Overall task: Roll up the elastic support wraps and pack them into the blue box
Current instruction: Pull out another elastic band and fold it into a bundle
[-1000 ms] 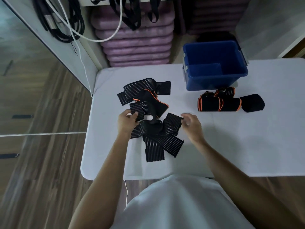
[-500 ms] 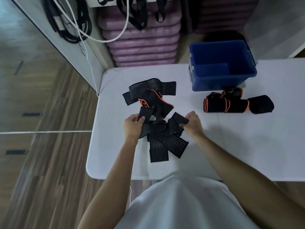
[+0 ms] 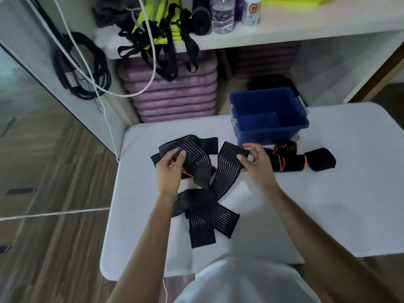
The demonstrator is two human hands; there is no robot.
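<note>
A black ribbed elastic wrap (image 3: 206,193) is lifted off the white table (image 3: 306,215), its lower straps fanned out near the front edge. My left hand (image 3: 169,169) grips its left strap. My right hand (image 3: 255,165) pinches the end of its right strap. A second unrolled wrap (image 3: 209,142) with orange trim lies behind, partly hidden. Three rolled wraps (image 3: 290,162) lie in front of the blue box (image 3: 269,115), which stands at the table's back edge and looks empty.
A shelf (image 3: 284,29) behind the table carries bottles, black straps and yellow-green bands. Purple mats (image 3: 175,92) are stacked under it. Black and white cables (image 3: 83,68) hang on the left wall. Wooden floor lies left of the table.
Both hands have raised the wrap and pulled its two upper straps apart and away from me. The camera has tilted up, bringing the shelf into view.
</note>
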